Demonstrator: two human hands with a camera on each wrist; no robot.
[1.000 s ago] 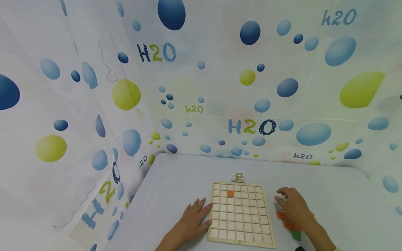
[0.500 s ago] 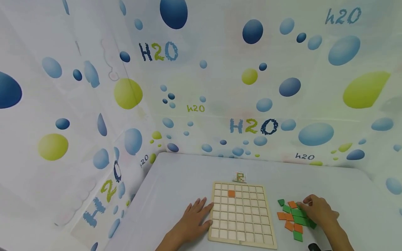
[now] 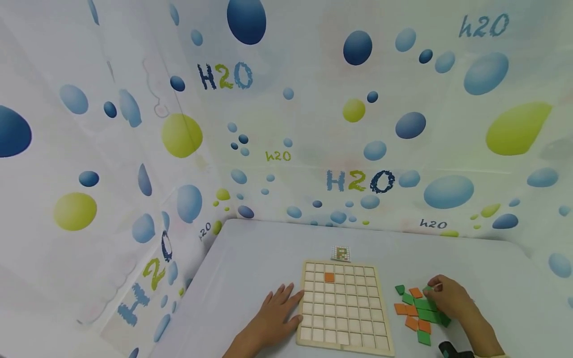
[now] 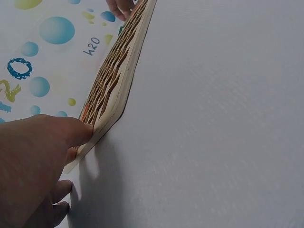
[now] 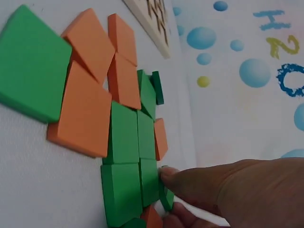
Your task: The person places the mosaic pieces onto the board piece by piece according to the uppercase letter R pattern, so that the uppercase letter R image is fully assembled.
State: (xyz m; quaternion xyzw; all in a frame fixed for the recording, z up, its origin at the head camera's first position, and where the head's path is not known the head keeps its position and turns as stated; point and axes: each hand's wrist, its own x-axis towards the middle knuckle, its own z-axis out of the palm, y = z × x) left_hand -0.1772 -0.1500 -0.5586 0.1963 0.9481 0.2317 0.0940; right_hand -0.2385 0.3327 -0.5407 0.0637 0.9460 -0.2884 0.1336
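My left hand [image 3: 274, 318] lies with its fingers spread on the table, thumb and fingertips touching the left edge of the wooden grid board [image 3: 341, 310]. One orange tile [image 3: 329, 277] sits in a cell of the board's second row. To the right of the board is a loose cluster of green and orange square tiles. My right hand [image 3: 451, 299] is at the far right side of this cluster. In the right wrist view its thumb and fingers pinch a green tile [image 5: 166, 194] by its edges, beside other green tiles [image 5: 124, 133]; the fingers partly hide it.
A small pattern card [image 3: 341, 253] lies beyond the board's far edge. A black object [image 3: 449, 349] shows near my right forearm, at the bottom of the head view. A curtain [image 3: 286, 109] with blue and yellow-green drops hangs behind the white table [image 3: 250, 258].
My right hand moved right from beside the board to the cluster's far right side, uncovering the tiles, and now pinches a green tile there. My left hand stays put.
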